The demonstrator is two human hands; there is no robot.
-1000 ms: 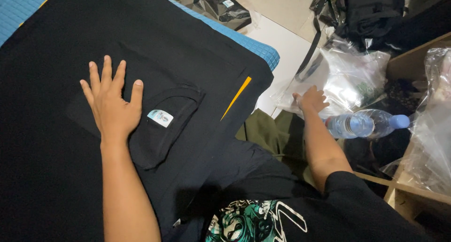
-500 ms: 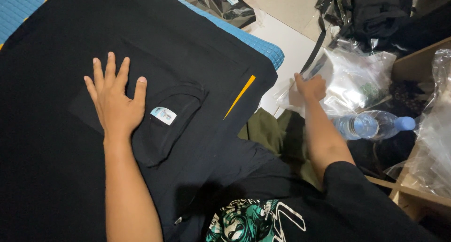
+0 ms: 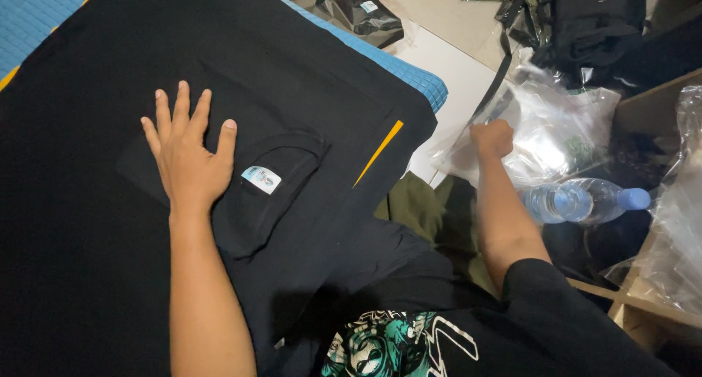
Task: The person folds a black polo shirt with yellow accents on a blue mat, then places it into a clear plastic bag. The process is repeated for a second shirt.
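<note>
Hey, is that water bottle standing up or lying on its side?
On its side: the water bottle lies flat, blue cap pointing right, beside the clear plastic bag.

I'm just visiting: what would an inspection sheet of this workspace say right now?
Surface: blue mat under the cloth.
Job's things: black garment spread flat, white neck label; clear plastic bag.
Clutter: water bottle, black bag, olive cloth.
Hands: left hand flat, fingers spread, on the garment; right hand closed on the plastic bag's edge.
Cables: nothing seen.
Surroundings: pale floor tiles, wooden shelf.
</note>
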